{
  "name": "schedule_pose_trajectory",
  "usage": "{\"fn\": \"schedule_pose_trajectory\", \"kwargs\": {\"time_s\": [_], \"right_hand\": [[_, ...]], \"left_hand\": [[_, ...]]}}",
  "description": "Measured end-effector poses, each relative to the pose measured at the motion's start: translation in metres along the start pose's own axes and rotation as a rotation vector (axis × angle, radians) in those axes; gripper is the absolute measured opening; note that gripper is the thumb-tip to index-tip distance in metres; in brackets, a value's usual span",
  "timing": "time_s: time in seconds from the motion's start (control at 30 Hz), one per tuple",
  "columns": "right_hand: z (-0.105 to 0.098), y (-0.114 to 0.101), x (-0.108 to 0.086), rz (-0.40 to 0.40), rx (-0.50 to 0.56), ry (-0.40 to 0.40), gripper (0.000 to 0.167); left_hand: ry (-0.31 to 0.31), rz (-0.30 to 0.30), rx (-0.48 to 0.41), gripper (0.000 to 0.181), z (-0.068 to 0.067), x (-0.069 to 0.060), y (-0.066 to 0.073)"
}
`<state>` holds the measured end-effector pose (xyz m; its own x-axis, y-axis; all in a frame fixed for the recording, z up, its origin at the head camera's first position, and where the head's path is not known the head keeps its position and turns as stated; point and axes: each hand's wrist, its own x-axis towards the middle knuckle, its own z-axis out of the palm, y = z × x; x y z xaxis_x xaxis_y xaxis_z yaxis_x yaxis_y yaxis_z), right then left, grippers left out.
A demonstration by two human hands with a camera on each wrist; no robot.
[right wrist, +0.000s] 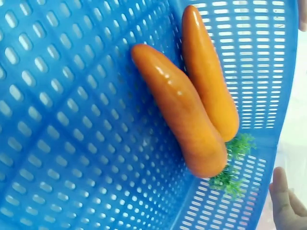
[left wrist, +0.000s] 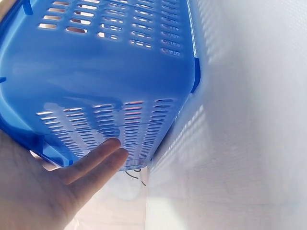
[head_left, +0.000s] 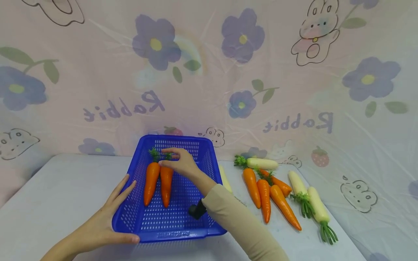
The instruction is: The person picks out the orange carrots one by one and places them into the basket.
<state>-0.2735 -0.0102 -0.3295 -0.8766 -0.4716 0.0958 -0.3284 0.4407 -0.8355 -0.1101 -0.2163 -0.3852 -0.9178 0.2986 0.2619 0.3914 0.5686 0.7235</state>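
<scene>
A blue plastic basket [head_left: 176,233] with perforated walls stands on the table. Inside, two orange carrots [head_left: 151,185] [right wrist: 184,115] lie side by side along its left part, green tops toward the back. My right hand [head_left: 183,163] is over the basket at the tops of these carrots, thumb and fingers spread and bent slightly, gripping nothing. It partly covers the right carrot's greens. My left hand [head_left: 98,224] is at the basket's front left corner, thumb by the front rim. Its straight fingers [left wrist: 98,163] extend along the outside of the left wall.
To the basket's right lie several more carrots [head_left: 251,188] and several white radishes [head_left: 262,163] with green tops. One pale radish [head_left: 225,179] is partly hidden behind the basket's right wall. A small black device [head_left: 197,210] sits at my right wrist. A patterned curtain [head_left: 209,72] hangs behind the white table [head_left: 65,188].
</scene>
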Motion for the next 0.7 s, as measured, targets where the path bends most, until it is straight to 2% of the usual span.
{"fn": "schedule_pose_trajectory", "kwargs": {"time_s": [0.4,0.7], "right_hand": [[-0.005,-0.006,-0.002,-0.028,-0.012,-0.003,0.039],[-0.020,-0.011,-0.006,-0.034,-0.025,0.000,0.041]], "left_hand": [[-0.005,-0.018,0.008,0.117,0.001,0.001,-0.001],[-0.011,-0.009,0.005,0.116,-0.001,0.000,-0.003]]}}
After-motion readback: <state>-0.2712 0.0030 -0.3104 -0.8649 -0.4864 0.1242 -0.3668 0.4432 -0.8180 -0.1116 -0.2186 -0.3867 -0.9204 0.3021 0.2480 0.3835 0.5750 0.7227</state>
